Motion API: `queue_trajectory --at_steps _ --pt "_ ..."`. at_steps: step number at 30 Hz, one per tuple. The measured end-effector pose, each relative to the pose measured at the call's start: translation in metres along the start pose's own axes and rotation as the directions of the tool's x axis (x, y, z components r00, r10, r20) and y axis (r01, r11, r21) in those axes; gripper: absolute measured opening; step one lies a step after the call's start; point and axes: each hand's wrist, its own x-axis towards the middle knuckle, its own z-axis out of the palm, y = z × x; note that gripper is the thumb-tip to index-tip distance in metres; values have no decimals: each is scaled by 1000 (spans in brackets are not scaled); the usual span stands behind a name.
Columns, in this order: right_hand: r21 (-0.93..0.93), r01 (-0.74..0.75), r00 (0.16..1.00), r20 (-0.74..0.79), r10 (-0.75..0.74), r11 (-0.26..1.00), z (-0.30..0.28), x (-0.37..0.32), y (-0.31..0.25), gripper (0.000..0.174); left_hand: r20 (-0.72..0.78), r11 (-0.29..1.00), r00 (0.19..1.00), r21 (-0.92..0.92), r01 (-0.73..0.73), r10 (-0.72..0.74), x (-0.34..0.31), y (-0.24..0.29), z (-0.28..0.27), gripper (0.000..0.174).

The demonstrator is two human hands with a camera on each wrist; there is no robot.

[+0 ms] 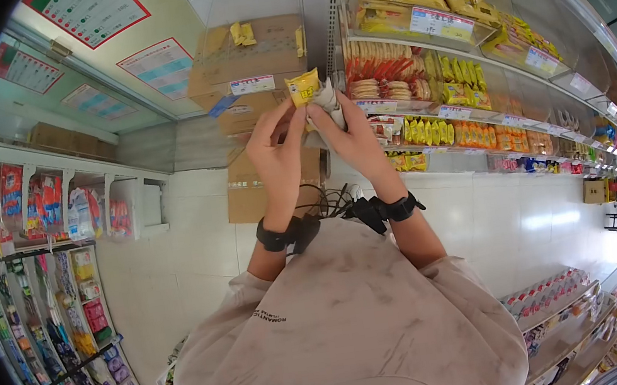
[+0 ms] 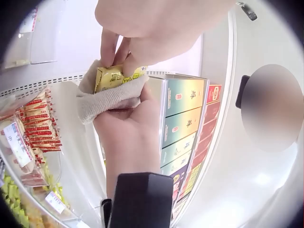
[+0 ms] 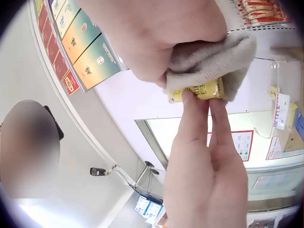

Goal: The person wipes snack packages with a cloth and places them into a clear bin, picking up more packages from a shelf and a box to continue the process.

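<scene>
My left hand (image 1: pixel 276 154) pinches a small yellow snack packet (image 1: pixel 302 88) between thumb and fingertips. A grey cloth (image 1: pixel 330 104) is gripped in my right hand (image 1: pixel 352 136), close against the packet. Seen from the left wrist, the cloth (image 2: pixel 111 99) wraps around the lower part of the packet (image 2: pixel 111 78), while the left fingers (image 2: pixel 108 47) come down on it from above. In the right wrist view, the cloth (image 3: pixel 204 66) lies folded along one side of the packet (image 3: pixel 209 89). Part of the packet is hidden by the cloth and fingers.
Ahead stands a clear bin (image 1: pixel 256 28) holding a few yellow packets, with cardboard boxes (image 1: pixel 276 181) below. Shelves of packaged snacks (image 1: pixel 427 83) run along the right. Hanging goods (image 1: pixel 44 200) line the left. Cables (image 1: pixel 325 200) lie by the boxes.
</scene>
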Motion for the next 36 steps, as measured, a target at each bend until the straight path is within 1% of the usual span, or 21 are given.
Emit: queue_trajectory --at_steps 1,3,4,6,7,9,10,12,13,15,16,18,19,21,24,25,27,30,31,33,36 --pt "-43 -3 1000 21 3 999 0 0 1 27 2 1000 1000 -12 20 -20 3 3 -4 24" --pt "-128 -9 998 66 18 992 -6 -1 -4 28 53 981 986 -103 166 -161 7 6 -14 25" --pt "-221 41 988 152 -7 975 -10 -1 -8 28 83 960 970 -145 241 -231 7 7 -20 26" --pt "-384 161 946 321 -32 909 -16 1 -16 29 98 944 959 -172 281 -267 9 11 -32 28" --pt "-399 151 944 330 -12 904 -15 0 -18 29 109 935 952 -187 303 -286 9 12 -37 30" --pt "-434 133 937 347 29 891 -14 -2 -21 30 115 940 957 -187 285 -268 9 5 -46 31" --pt "-369 78 963 269 26 926 -10 -3 -18 30 117 943 959 -188 275 -256 8 2 -50 32" --pt "-216 -16 994 102 39 976 6 -6 -10 30 12 931 969 -274 239 -245 5 -1 -51 31" --pt "-126 -118 986 102 132 985 12 -9 -11 30 -39 924 970 -315 216 -240 5 -2 -51 31" --pt "53 -320 942 126 311 946 21 -16 -18 30 -85 915 963 -344 212 -255 4 -8 -56 30" --pt "-40 -237 965 102 239 971 22 -17 -12 30 -107 909 959 -359 210 -264 4 -10 -59 29" --pt "-227 -66 994 75 85 972 27 -18 1 29 -89 913 959 -340 224 -269 1 -11 -65 29" --pt "-260 -78 995 34 90 963 28 -19 2 28 -76 915 959 -329 234 -273 -1 -11 -68 28" --pt "-326 -105 994 -52 93 940 26 -21 0 26 10 903 953 -318 289 -301 -4 -7 -72 27" --pt "-258 -36 989 -146 -2 966 19 -22 10 26 116 875 932 -320 363 -344 -8 0 -73 29" --pt "-212 -30 985 -172 -7 977 18 -25 11 26 147 864 922 -323 388 -359 -9 2 -72 30" --pt "-116 -9 975 -223 -17 993 22 -29 8 26 140 864 928 -339 372 -345 -11 3 -69 31" --pt "160 -253 914 -283 290 954 25 -38 -10 26 89 866 947 -386 317 -308 -15 -2 -67 31" --pt "11 -186 948 -262 182 982 24 -40 -8 25 64 866 955 -406 291 -291 -15 -4 -65 31" --pt "-277 -31 985 -170 -17 960 20 -45 1 24 87 868 950 -388 309 -299 -18 -3 -61 30" --pt "-222 -136 981 -167 100 965 7 -49 1 24 157 879 935 -321 352 -318 -20 3 -58 29"
